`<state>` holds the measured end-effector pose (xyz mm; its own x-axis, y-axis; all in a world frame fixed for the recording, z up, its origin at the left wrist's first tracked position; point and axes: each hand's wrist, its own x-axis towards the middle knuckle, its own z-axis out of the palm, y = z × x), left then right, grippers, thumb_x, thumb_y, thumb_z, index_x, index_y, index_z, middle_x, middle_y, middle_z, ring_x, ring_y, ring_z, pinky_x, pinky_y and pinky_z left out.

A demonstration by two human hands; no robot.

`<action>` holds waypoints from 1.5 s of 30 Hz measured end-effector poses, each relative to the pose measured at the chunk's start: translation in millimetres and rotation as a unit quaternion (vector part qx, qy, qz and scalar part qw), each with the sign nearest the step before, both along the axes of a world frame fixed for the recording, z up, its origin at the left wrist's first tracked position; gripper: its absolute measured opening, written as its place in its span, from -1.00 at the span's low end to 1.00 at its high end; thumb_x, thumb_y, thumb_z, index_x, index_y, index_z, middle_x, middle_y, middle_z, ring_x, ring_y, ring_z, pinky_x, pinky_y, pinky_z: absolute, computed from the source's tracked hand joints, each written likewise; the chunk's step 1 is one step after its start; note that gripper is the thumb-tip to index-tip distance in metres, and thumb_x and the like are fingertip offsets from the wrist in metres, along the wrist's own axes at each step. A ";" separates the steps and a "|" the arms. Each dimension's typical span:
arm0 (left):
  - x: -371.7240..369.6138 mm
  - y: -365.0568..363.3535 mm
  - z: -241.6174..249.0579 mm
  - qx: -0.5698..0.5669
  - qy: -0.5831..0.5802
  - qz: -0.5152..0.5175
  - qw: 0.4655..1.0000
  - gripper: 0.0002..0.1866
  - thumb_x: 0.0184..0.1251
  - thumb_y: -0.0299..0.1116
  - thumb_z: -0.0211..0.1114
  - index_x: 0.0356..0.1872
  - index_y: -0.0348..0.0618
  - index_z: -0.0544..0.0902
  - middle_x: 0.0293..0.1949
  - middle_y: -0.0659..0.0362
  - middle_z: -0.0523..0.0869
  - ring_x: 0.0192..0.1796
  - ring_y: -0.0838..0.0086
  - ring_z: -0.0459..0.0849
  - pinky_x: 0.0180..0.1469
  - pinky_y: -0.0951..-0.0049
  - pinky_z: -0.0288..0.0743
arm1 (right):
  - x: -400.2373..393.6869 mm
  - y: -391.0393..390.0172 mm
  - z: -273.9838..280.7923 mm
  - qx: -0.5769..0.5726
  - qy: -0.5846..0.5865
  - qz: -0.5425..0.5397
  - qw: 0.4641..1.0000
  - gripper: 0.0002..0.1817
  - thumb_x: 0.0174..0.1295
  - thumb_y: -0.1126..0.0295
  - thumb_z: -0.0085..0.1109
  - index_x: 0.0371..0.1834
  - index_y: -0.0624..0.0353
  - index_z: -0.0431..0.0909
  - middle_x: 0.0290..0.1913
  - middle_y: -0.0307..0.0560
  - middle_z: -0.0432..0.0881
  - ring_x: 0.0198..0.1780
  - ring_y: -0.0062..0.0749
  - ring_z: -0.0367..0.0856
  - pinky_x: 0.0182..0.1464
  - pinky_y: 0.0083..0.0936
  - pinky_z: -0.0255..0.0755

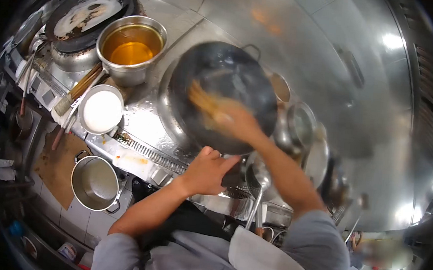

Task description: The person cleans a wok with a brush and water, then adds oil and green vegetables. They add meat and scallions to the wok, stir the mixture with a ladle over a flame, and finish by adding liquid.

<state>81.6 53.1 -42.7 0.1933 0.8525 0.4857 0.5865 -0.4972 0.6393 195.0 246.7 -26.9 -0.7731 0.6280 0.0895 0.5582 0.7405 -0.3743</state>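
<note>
Two grey sleeves are nearest, with a white cloth beside the right one. Beyond them, the left hand is at the near edge of a black wok, its thumb spread away from its fingers; from where I stand, I cannot tell whether it grips anything. A metal ladle lies to its right. Farther in, the right hand is closed around a straw-coloured brush (both are smeared by blur) over the inside of the wok. Left of the wok stand a bowl with white contents and, just beyond it, a metal pot of amber liquid. Farther left sits a blackened pan. A steel wall rises behind, catching orange and white glints.
</note>
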 end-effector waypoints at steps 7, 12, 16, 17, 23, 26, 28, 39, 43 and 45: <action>5.1 -0.9 8.9 -0.004 -0.008 0.001 1.000 -0.17 -0.31 -0.19 0.52 0.19 -0.13 0.48 -0.31 0.16 0.65 -0.21 0.27 0.56 -0.01 0.29 0.27 | -60.4 71.6 64.9 -0.182 -0.214 -0.132 0.951 -0.49 0.10 0.08 0.21 0.15 -0.02 0.59 -0.16 0.07 0.69 -0.52 -0.13 0.68 -0.52 -0.34 0.56; -0.9 -0.9 4.5 0.004 0.004 0.001 1.000 -0.17 -0.31 -0.20 0.52 0.18 -0.11 0.48 -0.33 0.16 0.64 -0.23 0.29 0.55 -0.03 0.31 0.26 | -45.6 9.4 67.4 -0.178 -0.168 -0.125 0.962 -0.54 0.09 0.08 0.21 0.06 0.00 0.63 -0.19 0.02 0.70 -0.36 -0.14 0.71 -0.40 -0.29 0.60; -1.9 -4.0 1.6 0.001 0.001 -0.013 1.000 -0.19 -0.30 -0.21 0.51 0.18 -0.11 0.48 -0.33 0.15 0.64 -0.23 0.29 0.55 -0.03 0.30 0.26 | -0.9 32.6 64.3 0.050 -0.279 0.109 0.953 -0.55 0.10 0.11 0.21 0.08 -0.07 0.64 -0.08 0.07 0.69 -0.10 -0.07 0.69 -0.22 -0.28 0.61; -0.6 -3.2 1.1 0.003 -0.003 -0.009 1.000 -0.19 -0.30 -0.22 0.50 0.17 -0.11 0.49 -0.34 0.15 0.64 -0.24 0.29 0.55 -0.04 0.30 0.26 | -5.0 46.4 71.9 0.047 -0.364 0.061 0.928 -0.56 0.10 0.12 0.20 0.08 -0.10 0.64 -0.03 0.08 0.67 -0.03 -0.05 0.67 -0.17 -0.29 0.61; -0.7 -3.8 3.1 0.010 0.000 0.000 1.000 -0.21 -0.29 -0.21 0.51 0.16 -0.11 0.50 -0.36 0.18 0.64 -0.25 0.28 0.55 -0.06 0.30 0.26 | -60.4 59.1 48.1 -0.197 -0.119 -0.205 0.951 -0.57 0.11 0.21 0.21 0.08 0.01 0.62 -0.27 0.03 0.71 -0.38 -0.16 0.72 -0.44 -0.17 0.63; -0.1 0.9 2.0 0.008 -0.004 -0.007 1.000 -0.20 -0.29 -0.20 0.51 0.17 -0.11 0.50 -0.34 0.17 0.63 -0.25 0.28 0.55 -0.06 0.30 0.27 | -6.0 -16.8 40.6 -0.135 -0.129 -0.117 0.975 -0.53 0.13 0.17 0.24 0.15 -0.02 0.58 -0.07 0.06 0.69 -0.01 -0.17 0.67 -0.05 -0.16 0.58; -2.4 0.2 1.1 0.000 0.004 -0.010 1.000 -0.19 -0.29 -0.19 0.51 0.18 -0.11 0.49 -0.33 0.17 0.63 -0.25 0.28 0.55 -0.06 0.30 0.27 | 54.9 -41.5 44.5 -0.073 -0.134 -0.040 0.987 -0.49 0.15 0.09 0.26 0.18 -0.05 0.57 0.01 0.11 0.66 0.11 -0.13 0.62 0.16 -0.21 0.46; -6.7 1.2 4.2 -0.009 -0.020 -0.026 0.999 -0.15 -0.30 -0.17 0.53 0.20 -0.14 0.47 -0.31 0.15 0.65 -0.23 0.28 0.56 0.00 0.29 0.29 | -68.8 70.4 53.2 -0.007 -0.154 -0.183 0.971 -0.68 0.11 0.19 0.06 -0.22 0.13 0.68 -0.31 0.16 0.70 -0.20 0.02 0.70 -0.11 -0.13 0.54; -4.9 0.6 -2.6 0.012 -0.028 -0.013 0.999 -0.16 -0.30 -0.16 0.53 0.19 -0.14 0.48 -0.32 0.13 0.65 -0.24 0.28 0.56 -0.01 0.30 0.29 | -19.3 -13.3 34.7 0.061 -0.146 -0.036 0.987 -0.63 0.24 0.12 -0.05 -0.06 0.01 0.67 -0.21 0.21 0.69 -0.11 0.07 0.67 0.00 -0.09 0.52; -4.8 1.7 -2.8 0.031 -0.037 -0.008 0.999 -0.16 -0.31 -0.15 0.53 0.18 -0.15 0.48 -0.33 0.14 0.64 -0.25 0.28 0.56 -0.02 0.31 0.29 | 14.0 -32.7 68.5 0.030 -0.283 -0.028 0.958 -0.61 0.29 0.08 -0.08 -0.02 -0.05 0.66 -0.14 0.20 0.68 -0.08 0.03 0.67 0.04 -0.10 0.50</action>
